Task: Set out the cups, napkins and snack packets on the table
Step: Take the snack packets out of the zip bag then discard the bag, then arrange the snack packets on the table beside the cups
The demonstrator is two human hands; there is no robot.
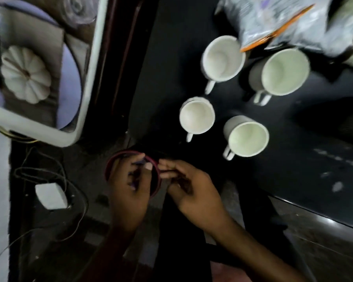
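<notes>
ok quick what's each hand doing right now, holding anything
left hand: closed on the dark red-rimmed round container, off the table edge.
right hand: fingers curled at the container's rim; grip cannot be told.

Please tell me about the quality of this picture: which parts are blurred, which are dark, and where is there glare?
Head view: dim overall; the snack packets at the top right are smeared by motion blur; the four white cups are fairly sharp and the brightest things on the black table; a small glare streak sits on the table's near edge; the left hand and right hand are underexposed; the wide lens bends the edges.

four cups (pixel 222 58), two snack packets (pixel 273 21)
</notes>
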